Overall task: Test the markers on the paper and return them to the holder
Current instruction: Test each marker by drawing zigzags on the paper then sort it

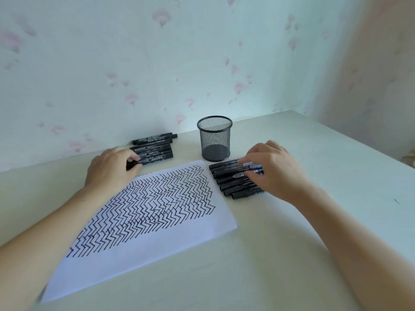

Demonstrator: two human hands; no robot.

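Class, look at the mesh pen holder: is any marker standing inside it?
No. The mesh pen holder is empty; the markers lie on the table in two groups beside it.

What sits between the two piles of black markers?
The head view shows the empty mesh holder standing between the left pile and right pile, with the paper's top corner before it.

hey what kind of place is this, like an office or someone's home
Most likely a home room, at a desk or table pushed into a corner. The floral wallpaper suggests a home; the pale tabletop, mesh pen holder and scribbled-on paper suggest a desk.
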